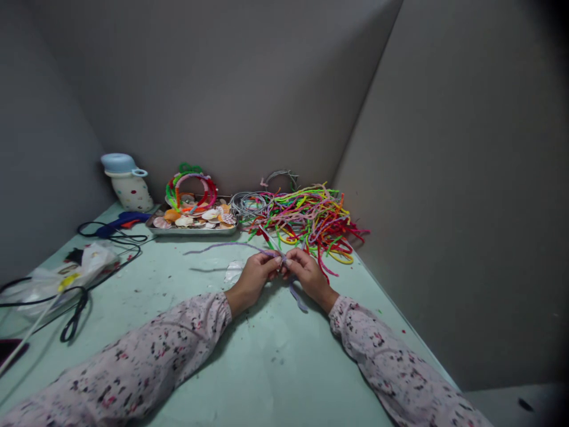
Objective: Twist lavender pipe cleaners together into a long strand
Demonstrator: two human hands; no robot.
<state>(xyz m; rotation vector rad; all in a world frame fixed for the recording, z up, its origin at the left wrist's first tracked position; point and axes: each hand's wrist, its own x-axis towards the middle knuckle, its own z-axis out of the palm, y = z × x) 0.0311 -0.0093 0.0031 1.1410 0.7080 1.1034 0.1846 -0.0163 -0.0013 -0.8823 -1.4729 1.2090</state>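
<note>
My left hand [255, 277] and my right hand [309, 274] meet over the middle of the table, fingers pinched together. Between them they hold lilac pipe cleaners [231, 244]. One lilac strand stretches out to the left, and a looped end hangs below the fingers of my right hand. Where the strands cross is partly hidden by my fingertips. Just beyond my hands lies a large tangled pile of colourful pipe cleaners [311, 216].
On the pale green table [267, 367], a metal tray [191, 232] holds shells and colourful rings. Left of it stand a white bottle [131, 190] and a blue tool [120, 223]. Black cables and a plastic bag [93, 264] lie at the left. Grey walls border the table.
</note>
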